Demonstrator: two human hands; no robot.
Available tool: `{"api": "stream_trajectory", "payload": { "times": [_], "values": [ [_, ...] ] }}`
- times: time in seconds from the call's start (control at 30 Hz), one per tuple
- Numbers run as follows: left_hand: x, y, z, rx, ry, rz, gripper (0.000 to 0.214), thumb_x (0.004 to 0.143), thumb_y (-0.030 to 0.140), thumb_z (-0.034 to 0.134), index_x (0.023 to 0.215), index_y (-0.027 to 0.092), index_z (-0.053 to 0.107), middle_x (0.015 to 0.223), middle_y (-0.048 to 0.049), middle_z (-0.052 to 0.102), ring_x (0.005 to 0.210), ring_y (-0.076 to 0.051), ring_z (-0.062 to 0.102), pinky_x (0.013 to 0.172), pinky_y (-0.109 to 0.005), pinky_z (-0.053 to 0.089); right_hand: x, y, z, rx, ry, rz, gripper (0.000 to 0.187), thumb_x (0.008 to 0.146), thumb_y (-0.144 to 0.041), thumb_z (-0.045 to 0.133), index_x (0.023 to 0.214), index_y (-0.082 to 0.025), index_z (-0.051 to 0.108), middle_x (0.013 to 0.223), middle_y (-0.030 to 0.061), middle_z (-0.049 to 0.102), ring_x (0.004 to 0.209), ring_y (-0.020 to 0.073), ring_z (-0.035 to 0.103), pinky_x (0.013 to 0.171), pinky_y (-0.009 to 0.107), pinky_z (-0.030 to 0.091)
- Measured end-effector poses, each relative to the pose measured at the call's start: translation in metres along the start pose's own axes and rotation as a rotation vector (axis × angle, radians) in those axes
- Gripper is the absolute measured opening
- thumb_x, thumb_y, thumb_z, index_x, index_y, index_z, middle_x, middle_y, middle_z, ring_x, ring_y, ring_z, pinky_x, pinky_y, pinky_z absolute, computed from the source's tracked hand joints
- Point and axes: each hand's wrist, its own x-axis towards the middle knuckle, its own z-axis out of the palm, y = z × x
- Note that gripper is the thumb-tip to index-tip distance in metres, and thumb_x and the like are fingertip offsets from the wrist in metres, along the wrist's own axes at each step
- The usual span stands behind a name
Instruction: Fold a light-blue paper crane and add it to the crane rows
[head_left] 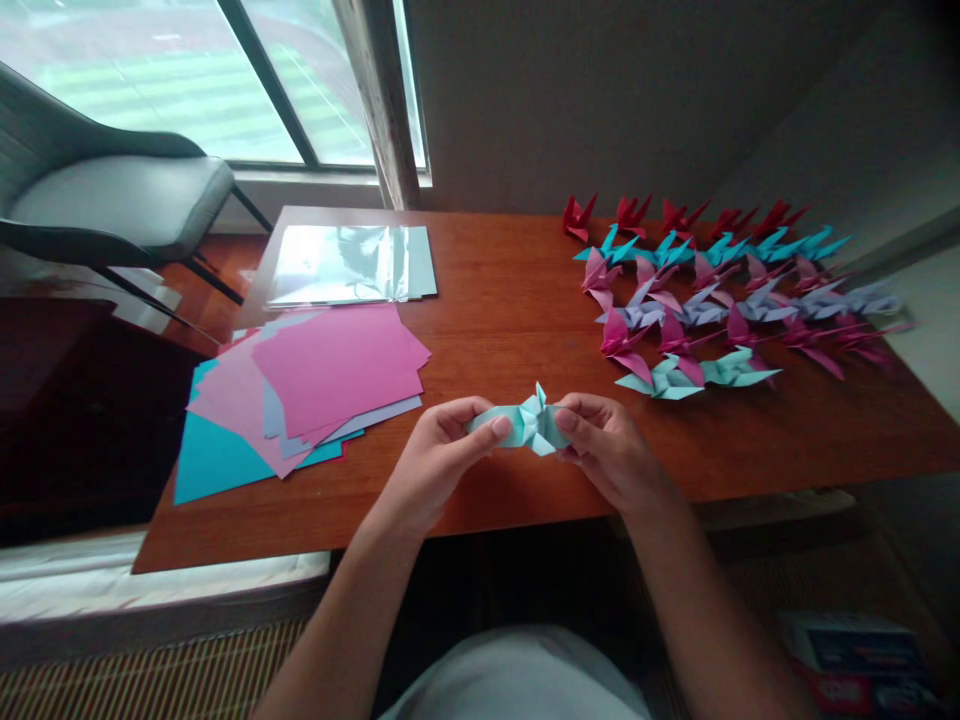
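A light teal paper crane [529,422] is held between both hands just above the front of the wooden table [510,290]. My left hand [439,455] pinches its left wing with thumb and fingers. My right hand [604,445] pinches its right wing the same way. The crane's folded points stick up between the two hands.
A fanned stack of pink, lilac and teal paper sheets [300,395] lies at the left, with a clear plastic sleeve [349,262] behind it. Rows of finished cranes [720,285] in red, teal, pink and lilac fill the right side. A grey chair [112,195] stands by the window.
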Motion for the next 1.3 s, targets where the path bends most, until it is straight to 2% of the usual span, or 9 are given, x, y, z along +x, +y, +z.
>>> {"api": "stream_trajectory", "payload": {
  "times": [0.17,0.4,0.53,0.73,0.87,0.97,1.1,1.17,1.3],
  "values": [
    [-0.004,-0.01,0.007,-0.25,-0.005,0.019,0.028,0.077,0.037,0.084,0.069,0.014,0.069,0.063,0.0012,0.061,0.06,-0.007,0.05,0.059,-0.018,0.039,-0.003,0.006,0.008,0.22,0.053,-0.024,0.033,0.07,-0.046,0.087,0.067,-0.019,0.068,0.056,-0.0038,0.056,0.049,0.0064,0.045,0.046,0.018,0.037],
    [-0.009,-0.017,0.018,-0.438,0.014,0.041,0.026,0.078,0.033,0.084,0.067,0.014,0.069,0.057,0.0037,0.054,0.056,-0.005,0.045,0.056,-0.016,0.036,-0.006,0.014,0.018,0.365,0.083,-0.091,0.031,0.073,-0.043,0.087,0.067,-0.02,0.068,0.058,-0.0041,0.056,0.051,0.0061,0.046,0.047,0.017,0.038],
    [-0.011,-0.021,0.023,-0.504,0.039,0.048,0.025,0.078,0.032,0.084,0.068,0.015,0.069,0.056,0.004,0.053,0.055,-0.005,0.043,0.056,-0.016,0.035,-0.008,0.018,0.023,0.424,0.118,-0.114,0.03,0.074,-0.042,0.086,0.067,-0.02,0.067,0.061,-0.0037,0.057,0.052,0.0065,0.047,0.048,0.018,0.038],
    [-0.012,-0.02,0.023,-0.522,-0.001,0.054,0.025,0.077,0.03,0.084,0.065,0.015,0.069,0.06,0.0027,0.053,0.057,-0.007,0.046,0.058,-0.019,0.038,-0.009,0.014,0.028,0.516,0.051,-0.081,0.033,0.075,-0.037,0.084,0.059,-0.018,0.063,0.056,-0.0046,0.052,0.051,0.0067,0.045,0.049,0.019,0.038],
    [-0.012,-0.025,0.029,-0.563,0.073,0.14,0.021,0.076,0.029,0.085,0.066,0.016,0.071,0.064,0.0029,0.053,0.056,-0.005,0.043,0.056,-0.018,0.035,-0.009,0.015,0.034,0.6,0.134,-0.009,0.032,0.07,-0.035,0.087,0.058,-0.019,0.063,0.055,-0.0057,0.054,0.049,0.0057,0.044,0.048,0.018,0.04],
    [-0.012,-0.033,0.036,-0.558,0.163,0.187,0.019,0.076,0.032,0.085,0.07,0.018,0.075,0.064,0.0027,0.054,0.056,-0.005,0.041,0.053,-0.018,0.032,-0.007,0.02,0.041,0.634,0.226,-0.007,0.031,0.069,-0.036,0.089,0.059,-0.02,0.064,0.054,-0.0063,0.055,0.05,0.006,0.046,0.05,0.018,0.043],
    [-0.011,-0.034,0.038,-0.531,0.24,0.161,0.022,0.074,0.035,0.087,0.07,0.017,0.074,0.063,0.002,0.057,0.056,-0.005,0.042,0.052,-0.017,0.031,-0.005,0.022,0.045,0.639,0.304,-0.026,0.028,0.067,-0.037,0.091,0.064,-0.02,0.068,0.054,-0.0062,0.056,0.049,0.0057,0.048,0.052,0.018,0.045],
    [-0.011,-0.028,0.034,-0.488,0.202,0.108,0.025,0.075,0.035,0.086,0.069,0.016,0.072,0.06,0.002,0.056,0.055,-0.006,0.042,0.051,-0.017,0.029,-0.004,0.019,0.041,0.622,0.272,-0.037,0.031,0.069,-0.037,0.09,0.062,-0.018,0.066,0.051,-0.0062,0.053,0.046,0.0046,0.044,0.046,0.016,0.04],
    [-0.009,-0.015,0.018,-0.411,0.022,-0.015,0.032,0.08,0.035,0.082,0.066,0.013,0.064,0.056,0.0023,0.052,0.051,-0.004,0.038,0.05,-0.018,0.025,-0.005,0.011,0.027,0.53,0.092,0.004,0.039,0.076,-0.038,0.086,0.057,-0.016,0.059,0.046,-0.0069,0.047,0.041,0.0027,0.033,0.039,0.014,0.03]
  ]
}}
